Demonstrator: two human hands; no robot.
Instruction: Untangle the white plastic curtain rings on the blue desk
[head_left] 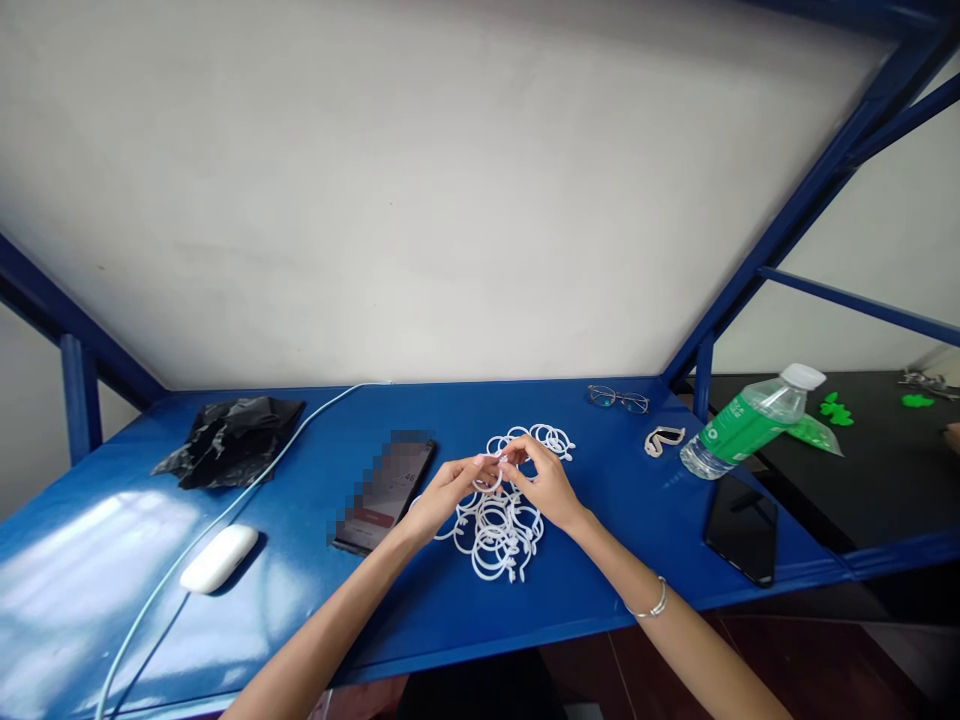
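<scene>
Both hands meet over the middle of the blue table (585, 590). My left hand (446, 492) and my right hand (544, 482) each pinch the same white plastic ring (491, 476), held just above the table. Below the hands lies a heap of several white rings (499, 535). A smaller cluster of white rings (536, 440) lies just behind the hands. A thin bracelet (654, 604) sits on my right wrist.
A phone (386, 492) lies left of the hands, a second dark phone (742, 528) at the right edge. A black bag (232, 438), a white cable (247, 485) and a white case (217, 558) are on the left. Glasses (617, 399), a small clip (664, 440) and a green-labelled bottle (750, 422) lie at the right.
</scene>
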